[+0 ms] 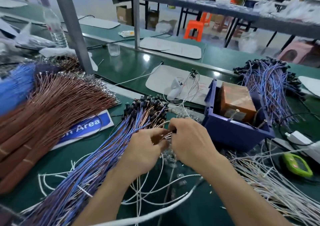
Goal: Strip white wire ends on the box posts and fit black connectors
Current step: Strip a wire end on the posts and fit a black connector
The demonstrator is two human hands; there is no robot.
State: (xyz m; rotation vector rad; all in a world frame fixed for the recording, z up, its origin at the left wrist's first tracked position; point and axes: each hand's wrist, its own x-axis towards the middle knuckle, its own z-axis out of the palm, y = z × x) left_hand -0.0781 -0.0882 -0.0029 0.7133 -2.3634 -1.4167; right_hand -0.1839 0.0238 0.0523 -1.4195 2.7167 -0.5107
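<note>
My left hand [145,149] and my right hand [188,139] meet at the middle of the green table, fingers curled, pinching thin wire ends [167,135] between them. What sits at the fingertips is too small to tell. A fan of blue and brown wires with black connectors [147,104] lies just beyond and left of my hands. Loose white wires [152,187] sprawl under my wrists. The blue box [239,132] with a brown block inside stands right of my right hand.
A thick bundle of brown wires [52,108] fills the left. Another blue wire bundle [270,87] lies at the back right. White wires [277,187] pile at the right, near a green device [297,165]. Grey posts [72,27] rise behind, with a plastic cup [114,49].
</note>
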